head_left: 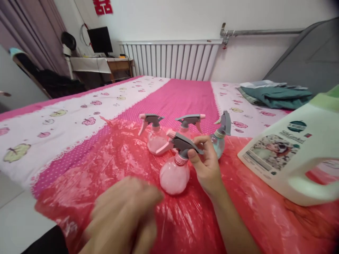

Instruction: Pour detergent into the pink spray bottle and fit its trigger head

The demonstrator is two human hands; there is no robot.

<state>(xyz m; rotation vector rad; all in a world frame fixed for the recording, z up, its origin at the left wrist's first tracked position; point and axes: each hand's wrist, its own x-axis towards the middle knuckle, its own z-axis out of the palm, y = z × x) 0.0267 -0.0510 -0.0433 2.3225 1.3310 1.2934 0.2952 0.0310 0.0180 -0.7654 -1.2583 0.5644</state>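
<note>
With my right hand [208,164] I pinch the rear of the grey trigger head on a round, clear pink spray bottle [174,178]. The bottle is upright and its nozzle points left; whether its base rests on the red plastic sheet [87,176] I cannot tell. Nearer to me, at lower left, my left hand [125,211] is smeared by motion, its fingers hard to make out. Behind the gripped bottle stand a second pink spray bottle [156,141] and a third spray bottle [190,119], mostly hidden. A greenish spray bottle [219,144] is just beyond my right fingers.
On the right a large pale green jug [280,141] with a label leans over the sheet. Folded dark green cloth [278,94] lies behind it on the patterned bedspread [185,93]. A radiator [172,60] lines the wall; a desk with a monitor [100,40] is far left.
</note>
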